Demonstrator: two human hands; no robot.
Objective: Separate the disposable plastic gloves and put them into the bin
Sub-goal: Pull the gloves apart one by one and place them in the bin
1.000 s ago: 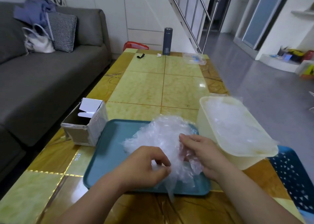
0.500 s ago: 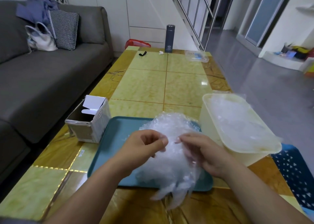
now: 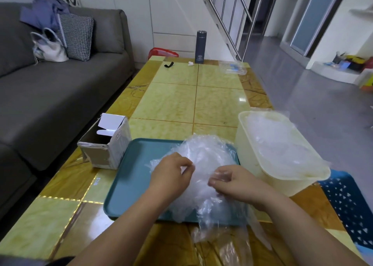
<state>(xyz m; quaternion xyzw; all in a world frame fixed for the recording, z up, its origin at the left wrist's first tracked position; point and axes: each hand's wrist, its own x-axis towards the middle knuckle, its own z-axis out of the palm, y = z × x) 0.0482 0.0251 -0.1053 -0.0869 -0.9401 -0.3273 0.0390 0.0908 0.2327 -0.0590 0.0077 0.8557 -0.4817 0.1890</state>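
Head view: hands draw apart, one glove starting to peel

Head view shows the left hand point(image 3: 171, 177) and the right hand point(image 3: 234, 183) raised just above the teal rectangular plastic tray point(image 3: 131, 185), each with fingertips curled and pinching film of the clump of thin transparent disposable plastic gloves point(image 3: 205, 156). A second ago both hands were low in that clump; half a second ago they met near its top; now they stand a little apart, with film stretched between them. The clump has come up with them; its far part rests on the tray, and loose film hangs past the tray's near edge over the glossy yellow tiled table point(image 3: 171, 104). I judge this to be the peeling step, with no single glove free yet. The cream rectangular plastic bin point(image 3: 250, 156) stands just right of the tray and already holds clear gloves. The next move likely calls for a wider pull, then a short carry right to the bin; the film clings, so several gloves may lift together.
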